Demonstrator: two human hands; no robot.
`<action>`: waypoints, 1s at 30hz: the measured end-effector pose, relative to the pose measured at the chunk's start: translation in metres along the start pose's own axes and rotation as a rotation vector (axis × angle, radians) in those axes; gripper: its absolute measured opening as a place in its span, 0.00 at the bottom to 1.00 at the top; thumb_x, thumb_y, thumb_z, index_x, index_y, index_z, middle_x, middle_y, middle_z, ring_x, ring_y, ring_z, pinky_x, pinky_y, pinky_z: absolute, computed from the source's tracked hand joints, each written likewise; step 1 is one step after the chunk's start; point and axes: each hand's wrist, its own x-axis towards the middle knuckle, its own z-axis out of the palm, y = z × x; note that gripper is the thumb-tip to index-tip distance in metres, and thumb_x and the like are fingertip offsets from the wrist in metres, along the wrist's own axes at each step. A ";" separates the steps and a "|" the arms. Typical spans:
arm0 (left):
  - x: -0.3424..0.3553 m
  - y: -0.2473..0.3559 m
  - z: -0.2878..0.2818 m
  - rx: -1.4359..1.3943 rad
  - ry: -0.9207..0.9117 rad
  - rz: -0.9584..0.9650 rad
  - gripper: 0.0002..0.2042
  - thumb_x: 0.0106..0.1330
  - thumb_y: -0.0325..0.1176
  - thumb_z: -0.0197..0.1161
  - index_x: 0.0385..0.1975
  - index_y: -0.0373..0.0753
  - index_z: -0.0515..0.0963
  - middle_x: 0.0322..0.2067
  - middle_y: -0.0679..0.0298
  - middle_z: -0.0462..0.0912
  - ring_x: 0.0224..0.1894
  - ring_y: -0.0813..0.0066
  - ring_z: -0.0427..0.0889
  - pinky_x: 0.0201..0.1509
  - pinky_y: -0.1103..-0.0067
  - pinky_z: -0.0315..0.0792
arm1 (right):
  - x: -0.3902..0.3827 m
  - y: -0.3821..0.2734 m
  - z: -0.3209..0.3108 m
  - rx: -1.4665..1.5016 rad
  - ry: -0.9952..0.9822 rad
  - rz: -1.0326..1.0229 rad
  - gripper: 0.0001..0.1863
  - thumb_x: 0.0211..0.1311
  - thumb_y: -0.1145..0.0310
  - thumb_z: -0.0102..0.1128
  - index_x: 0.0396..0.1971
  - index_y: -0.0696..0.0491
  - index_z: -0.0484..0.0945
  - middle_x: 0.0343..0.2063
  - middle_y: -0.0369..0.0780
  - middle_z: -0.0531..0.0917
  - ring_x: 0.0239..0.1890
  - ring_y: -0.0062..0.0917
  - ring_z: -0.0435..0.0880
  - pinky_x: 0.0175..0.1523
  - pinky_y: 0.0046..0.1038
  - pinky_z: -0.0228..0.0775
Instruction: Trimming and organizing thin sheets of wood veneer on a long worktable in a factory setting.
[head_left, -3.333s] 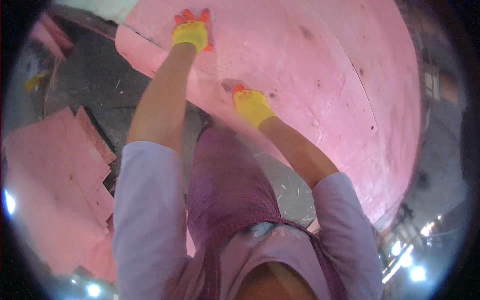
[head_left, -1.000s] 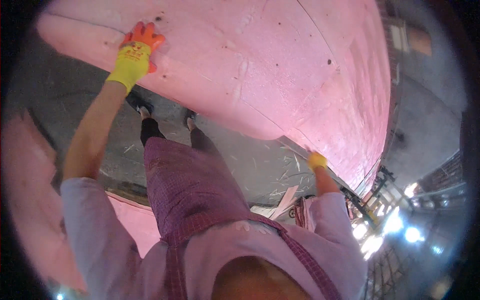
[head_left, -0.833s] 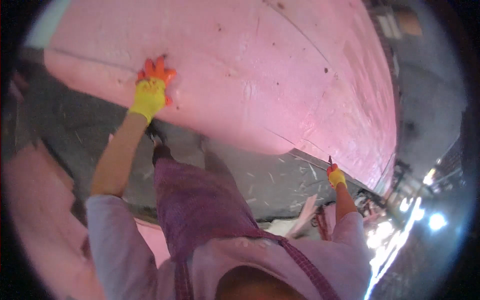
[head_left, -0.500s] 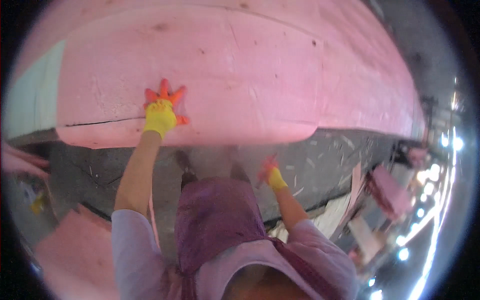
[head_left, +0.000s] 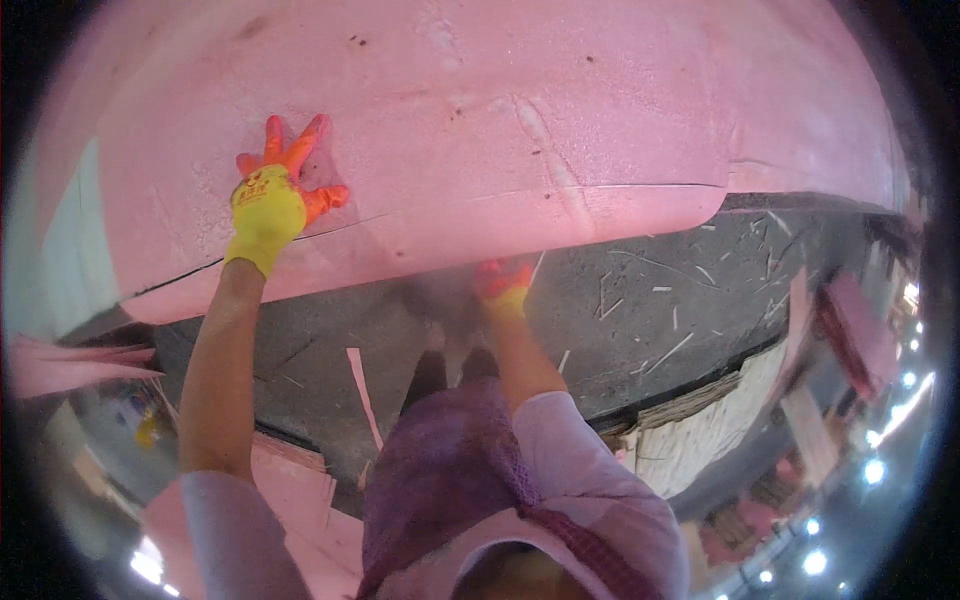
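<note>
The right hand (head_left: pixel 505 285) is now showing up in a new place; half a second ago it was hanging lower in the view, away from the big pink sheet (head_left: pixel 420 150), and a bit before that it was reaching far out to the right with a small dark tool poking up from it; now it is coming close to the middle of the sheet's near edge, so the work seems to be shifting from the right end toward the left hand (head_left: pixel 275 185); the right fingers are looking blurry, so nobody can tell whether they are curling around something, or whether they are touching the edge; the left hand is staying on the sheet all this while, its yellow and orange glove (head_left: pixel 268 212) lying flat and its fingers spreading wide with nothing in them; that is probably helping to keep the sheet still; the sheet itself is filling the top of the view, with a long dark line (head_left: pixel 600 186) running along near its edge; below it the gray floor (head_left: pixel 630 320) is showing, with thin pale bits lying all around; a pink strip (head_left: pixel 364 396) is resting there too, well apart from both hands.
</note>
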 end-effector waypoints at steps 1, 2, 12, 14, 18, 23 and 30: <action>0.000 0.002 -0.002 0.006 0.005 0.007 0.44 0.42 0.56 0.70 0.63 0.71 0.53 0.69 0.59 0.42 0.64 0.27 0.44 0.61 0.54 0.59 | 0.008 -0.005 -0.006 0.080 -0.032 0.011 0.32 0.56 0.32 0.35 0.44 0.45 0.68 0.38 0.37 0.74 0.23 0.29 0.67 0.34 0.48 0.64; 0.002 0.005 -0.003 0.010 -0.002 -0.003 0.44 0.42 0.56 0.70 0.63 0.71 0.53 0.69 0.59 0.43 0.64 0.27 0.45 0.62 0.55 0.59 | 0.016 -0.005 -0.016 0.089 -0.038 0.007 0.32 0.56 0.32 0.35 0.44 0.45 0.68 0.38 0.37 0.74 0.23 0.29 0.67 0.34 0.48 0.64; 0.004 0.009 0.004 -0.081 0.080 0.066 0.42 0.44 0.50 0.70 0.63 0.68 0.57 0.67 0.55 0.48 0.64 0.34 0.52 0.65 0.60 0.55 | 0.045 -0.009 -0.013 0.018 -0.002 -0.084 0.21 0.58 0.44 0.44 0.34 0.46 0.73 0.20 0.32 0.71 0.13 0.24 0.62 0.21 0.27 0.60; 0.010 0.010 0.010 -0.046 0.101 0.075 0.41 0.44 0.50 0.70 0.63 0.67 0.57 0.67 0.55 0.49 0.63 0.38 0.56 0.65 0.60 0.56 | 0.047 -0.013 -0.021 0.041 0.045 -0.142 0.22 0.58 0.42 0.46 0.36 0.46 0.72 0.18 0.32 0.69 0.15 0.22 0.62 0.22 0.27 0.59; 0.006 0.016 0.003 0.016 0.178 0.065 0.38 0.47 0.47 0.69 0.62 0.57 0.62 0.64 0.46 0.55 0.61 0.55 0.65 0.62 0.66 0.61 | -0.022 0.003 -0.073 0.013 0.041 -0.267 0.26 0.60 0.39 0.46 0.42 0.47 0.69 0.26 0.33 0.70 0.21 0.24 0.64 0.27 0.27 0.61; 0.002 -0.036 -0.010 -0.241 0.228 0.147 0.34 0.52 0.47 0.67 0.60 0.48 0.64 0.60 0.50 0.62 0.59 0.60 0.68 0.58 0.68 0.65 | -0.164 0.004 -0.140 -0.279 -0.092 -0.240 0.10 0.60 0.58 0.53 0.41 0.40 0.69 0.27 0.29 0.70 0.20 0.21 0.65 0.26 0.27 0.62; -0.238 -0.037 0.016 -0.243 -0.223 0.749 0.49 0.46 0.60 0.66 0.65 0.38 0.52 0.65 0.55 0.53 0.65 0.54 0.56 0.64 0.60 0.55 | -0.346 -0.013 -0.063 -0.453 -0.030 -0.204 0.13 0.61 0.50 0.54 0.35 0.43 0.70 0.30 0.30 0.73 0.22 0.23 0.68 0.23 0.26 0.63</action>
